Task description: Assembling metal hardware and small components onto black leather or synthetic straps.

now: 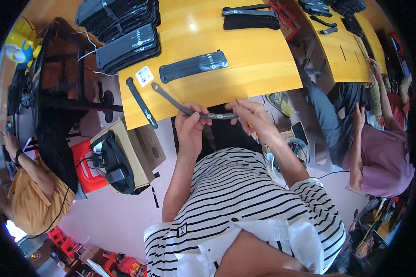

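A dark grey strap (172, 101) with a small hole in its rounded end is stretched between my hands at the table's near edge. My left hand (191, 131) pinches its middle, leaving the holed end sticking out over the tabletop. Fingers of my right hand (255, 119) are closed on its other end, whose tip they partly cover. Just beyond lies a wide, flat black strip (194, 67) with a row of pale marks. Left of my hands, a similar narrow strap (141, 102) rests on the yellow table (259, 60), below a white printed label (144, 76).
Stacked black strips (127, 48) fill the table's far left; more black pieces (250, 21) lie at the far right. A cardboard box (143, 152) holding a black bag stands below left. Co-workers sit on both sides, one in an orange shirt (44, 198), one in purple (386, 161).
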Available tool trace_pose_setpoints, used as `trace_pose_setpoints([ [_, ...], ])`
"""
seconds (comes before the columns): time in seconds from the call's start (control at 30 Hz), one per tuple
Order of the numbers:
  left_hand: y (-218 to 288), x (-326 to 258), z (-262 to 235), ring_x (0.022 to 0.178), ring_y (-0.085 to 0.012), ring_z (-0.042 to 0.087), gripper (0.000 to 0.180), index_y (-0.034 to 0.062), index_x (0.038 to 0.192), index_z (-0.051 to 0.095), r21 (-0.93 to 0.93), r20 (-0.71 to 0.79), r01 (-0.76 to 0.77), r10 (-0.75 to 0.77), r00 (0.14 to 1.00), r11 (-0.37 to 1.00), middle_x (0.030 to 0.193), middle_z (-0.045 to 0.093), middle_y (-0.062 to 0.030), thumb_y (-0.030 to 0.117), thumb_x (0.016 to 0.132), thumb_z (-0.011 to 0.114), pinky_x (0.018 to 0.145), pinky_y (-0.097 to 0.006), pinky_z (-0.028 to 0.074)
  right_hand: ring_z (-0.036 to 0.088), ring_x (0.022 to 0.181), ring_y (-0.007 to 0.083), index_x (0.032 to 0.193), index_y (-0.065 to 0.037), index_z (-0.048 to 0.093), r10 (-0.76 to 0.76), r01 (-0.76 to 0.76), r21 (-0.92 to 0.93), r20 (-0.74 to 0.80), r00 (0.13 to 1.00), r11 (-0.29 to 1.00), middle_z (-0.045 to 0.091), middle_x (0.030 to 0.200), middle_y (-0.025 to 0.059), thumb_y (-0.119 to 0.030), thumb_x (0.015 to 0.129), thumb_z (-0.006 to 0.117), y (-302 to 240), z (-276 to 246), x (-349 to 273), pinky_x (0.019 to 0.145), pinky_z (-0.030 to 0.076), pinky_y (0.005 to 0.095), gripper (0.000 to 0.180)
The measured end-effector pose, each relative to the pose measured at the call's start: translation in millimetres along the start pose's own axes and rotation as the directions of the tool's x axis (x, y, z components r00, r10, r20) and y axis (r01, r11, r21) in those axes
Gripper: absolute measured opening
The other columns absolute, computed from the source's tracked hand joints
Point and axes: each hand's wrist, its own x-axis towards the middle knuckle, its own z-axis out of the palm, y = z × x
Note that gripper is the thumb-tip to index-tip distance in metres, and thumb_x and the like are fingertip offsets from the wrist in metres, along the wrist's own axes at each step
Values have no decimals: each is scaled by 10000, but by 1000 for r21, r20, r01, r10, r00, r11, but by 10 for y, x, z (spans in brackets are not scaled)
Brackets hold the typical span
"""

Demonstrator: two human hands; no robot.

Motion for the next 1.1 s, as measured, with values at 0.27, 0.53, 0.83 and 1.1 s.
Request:
trace_pose_setpoints([
  [0.27,13,-52,-9,742,-137,555,68,22,904,494,119,-52,-33,40,998,992,893,554,-101,86,883,506,657,-255,475,393,398,17,872,17,605,174,-189,100,142,975,977,575,627,39,-109,827,589,137,-143,58,359,255,153,134],
  [0.53,149,3,-264,772,-144,581,111,-19,929,587,249,-296,1,75,952,969,909,589,-87,52,857,541,654,-255,510,414,446,28,843,-24,540,-70,65,-76,-64,995,995,545,631,12,-118,875,519,71,-243,174,418,321,160,101],
  [0.83,517,372,-659,685,-157,641,186,-12,1004,605,385,-280,105,8,960,917,853,640,-86,20,822,584,618,-205,529,414,438,34,844,-19,575,-87,84,-23,-119,989,996,587,652,41,-124,839,580,96,-219,684,402,328,169,106],
  [1.1,447,842,-862,670,-181,646,108,-36,916,600,512,-327,118,67,943,851,800,630,-111,6,822,567,602,-219,533,409,435,46,778,-35,569,-235,171,-286,-206,950,943,522,587,-5,-123,825,584,287,-304,1208,403,316,194,100],
])
